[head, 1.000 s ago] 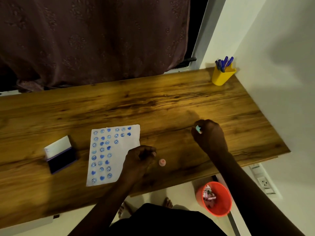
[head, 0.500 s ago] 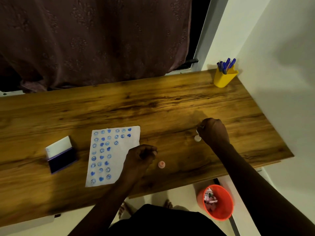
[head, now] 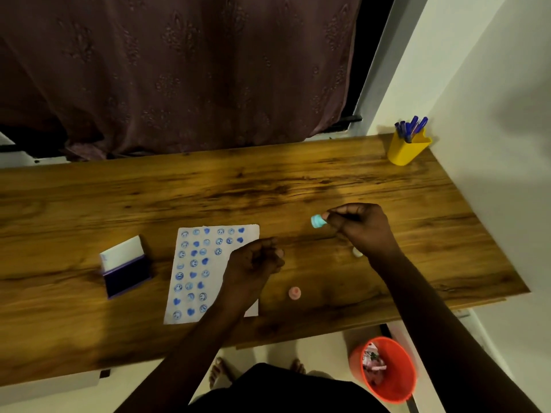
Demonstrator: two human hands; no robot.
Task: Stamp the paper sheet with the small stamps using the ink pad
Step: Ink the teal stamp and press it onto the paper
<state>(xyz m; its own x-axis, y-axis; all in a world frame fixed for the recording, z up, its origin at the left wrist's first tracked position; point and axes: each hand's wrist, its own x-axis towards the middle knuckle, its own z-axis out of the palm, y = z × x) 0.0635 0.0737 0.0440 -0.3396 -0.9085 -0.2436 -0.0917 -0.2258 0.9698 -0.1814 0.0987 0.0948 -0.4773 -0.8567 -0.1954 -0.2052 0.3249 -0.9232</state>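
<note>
A white paper sheet (head: 196, 272) covered with several blue smiley and heart prints lies on the wooden table (head: 268, 186). Left of it sits the open ink pad (head: 126, 271), its white lid tilted up. My right hand (head: 360, 231) pinches a small light-blue stamp (head: 318, 221) above the table, right of the sheet. My left hand (head: 253, 263) rests curled on the sheet's right edge, fingers closed with nothing visible in them. A pink stamp (head: 294, 293) stands on the table near the front edge. A small white piece (head: 357, 253) lies just under my right wrist.
A yellow cup (head: 407, 150) with blue pens stands at the table's far right corner by the wall. An orange bin (head: 387, 369) sits on the floor below the table's right front. A dark curtain (head: 179, 70) hangs behind the table.
My right hand set the small white piece on the table, then rose slightly with the light-blue stamp now showing at its fingertips. My left hand stayed on the sheet.
</note>
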